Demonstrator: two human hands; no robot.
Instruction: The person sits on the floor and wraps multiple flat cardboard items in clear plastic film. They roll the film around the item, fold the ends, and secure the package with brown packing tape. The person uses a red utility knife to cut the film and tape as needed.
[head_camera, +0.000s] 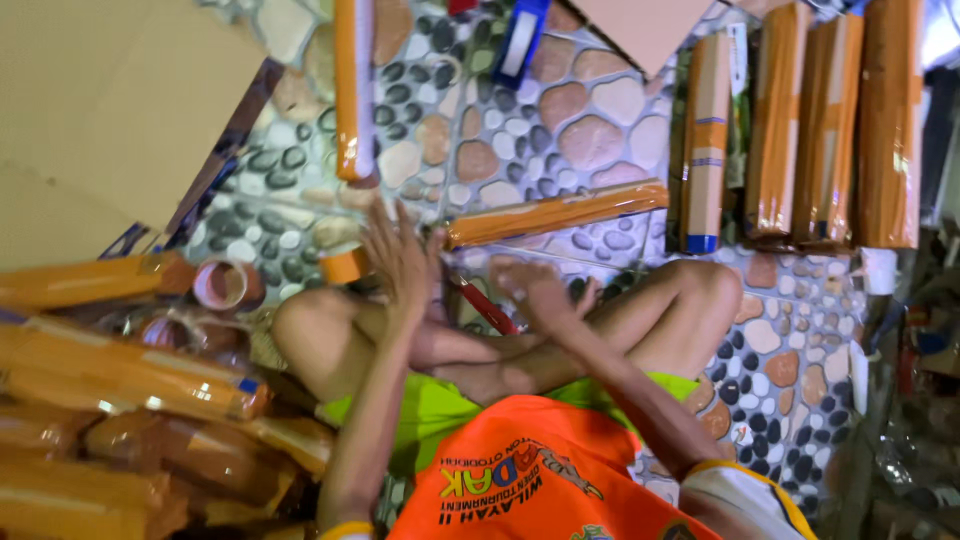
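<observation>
I sit cross-legged on a pebble-patterned floor (590, 130) in an orange shirt and green shorts. My left hand (400, 262) is raised with its fingers spread, holding nothing, just left of the near end of a long orange-wrapped roll (555, 213) lying across the floor. My right hand (540, 290) hovers palm down over my crossed legs, fingers loosely apart. A red-handled tool (488, 306) lies just to its left, between the two hands. A small orange tape roll (345, 267) sits beside my left hand.
Several orange-wrapped rolls (120, 370) are piled at the left, next to a brown tape roll (227, 285). More wrapped packages (775, 120) stand in a row at the top right. A cardboard sheet (100, 110) lies at the top left, with another roll (352, 90) and a blue tape dispenser (520, 40) nearby.
</observation>
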